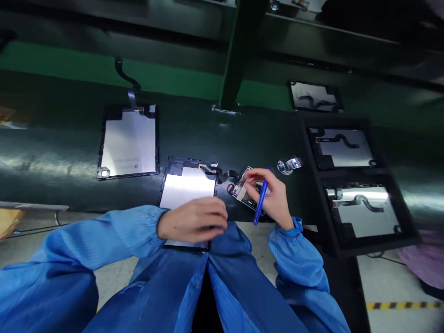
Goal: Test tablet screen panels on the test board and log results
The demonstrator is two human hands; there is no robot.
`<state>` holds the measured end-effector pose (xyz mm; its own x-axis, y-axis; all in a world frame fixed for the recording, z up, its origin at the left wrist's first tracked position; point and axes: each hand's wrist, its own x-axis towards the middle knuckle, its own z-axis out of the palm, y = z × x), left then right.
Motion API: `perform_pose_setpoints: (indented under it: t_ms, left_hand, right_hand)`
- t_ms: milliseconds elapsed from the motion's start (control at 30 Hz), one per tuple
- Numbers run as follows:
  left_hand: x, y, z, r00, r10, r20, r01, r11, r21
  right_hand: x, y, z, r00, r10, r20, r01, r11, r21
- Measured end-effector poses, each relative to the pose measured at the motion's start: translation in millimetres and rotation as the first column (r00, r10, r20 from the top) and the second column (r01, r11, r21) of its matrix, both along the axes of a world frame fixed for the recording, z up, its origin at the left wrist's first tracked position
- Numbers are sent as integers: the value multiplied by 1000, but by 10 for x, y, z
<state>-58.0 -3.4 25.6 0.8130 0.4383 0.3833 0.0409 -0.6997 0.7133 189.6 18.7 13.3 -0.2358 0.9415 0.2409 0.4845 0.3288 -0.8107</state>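
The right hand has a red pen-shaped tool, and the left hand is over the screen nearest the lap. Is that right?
Not quite: the head view shows that the pen-shaped tool in the right hand is blue, not red. The left hand is indeed over the screen nearest the lap.

There were five screens, two at three o'clock in one tray. One circuit board and one blue pen showed.

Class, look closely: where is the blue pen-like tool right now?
In the head view, the blue pen-like tool is a little right of centre, held in the right hand, by the right end of the small circuit board.
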Motion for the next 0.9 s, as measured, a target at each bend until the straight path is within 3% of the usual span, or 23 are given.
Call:
perform_pose_setpoints:
  t_ms: [67,167,267,367,700,900]
  left_hand:
    - [63,229,157,977,207,-44,-208,978,-27]
    - [302,638,199,877,398,-268,-404,914,35]
    - [618,967,97,740,331,-585,-402,915,9]
    - [832,1136,12,647,241,-723,-453,885,-111]
    - [918,1223,-25,603,183,-777,-596,751,-285]
    - [947,1200,-50,625,191,-757,-652,662,-371]
  right_hand:
    - [89,-33,-74,980,-188,-64,184,981,-55]
    - [136,-29,-257,962,-263,-72,255,962,-101]
    - [123,-21,-402,959,-274,-71,264,956,-125]
    - [106,-34,-443,951,-297,-88,284,949,-137]
    - [129,-47,-397,967,-243,-74,233,964,-129]
    - [139,-46,-419,981,-195,-14,193,975,-111]
